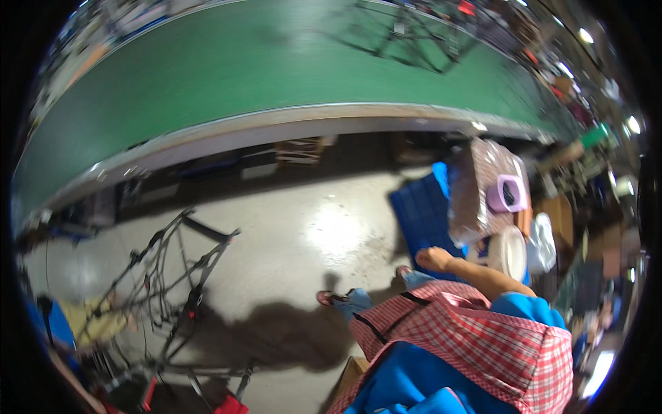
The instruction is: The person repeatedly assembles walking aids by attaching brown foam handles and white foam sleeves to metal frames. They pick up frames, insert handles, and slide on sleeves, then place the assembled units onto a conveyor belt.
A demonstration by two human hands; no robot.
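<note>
Head view, tilted hard; only one hand seen: right hand (pixel 434 259), fingers curled loosely, resting at the near edge of a blue plastic crate (pixel 422 215) on the floor (pixel 303 234). Whether the grip is closed on the crate rim or just touching can't be told; nothing else seen held in it. Left hand not in view, state n/a. Crate sits at the right side of the floor, below the long green conveyor belt (pixel 276 62), and is touching a bulky sack wrapped in patterned plastic (pixel 479 186). A lilac tub (pixel 507 193) is perched on the sack's far side, and a white round lid or bucket (pixel 510 252) is just beside the forearm. Feet in sandals (pixel 345 300) are planted near the crate. A folded metal trolley frame (pixel 172 276) lies well apart, toward the floor's left side. Risks, judged: if the crate is pulled w/ a loose one-hand grip, it could slip or twist; the sack leaning on it could be tipped, dumping the tub. Floor looks glossy, so footing may be lost while bent over.
</note>
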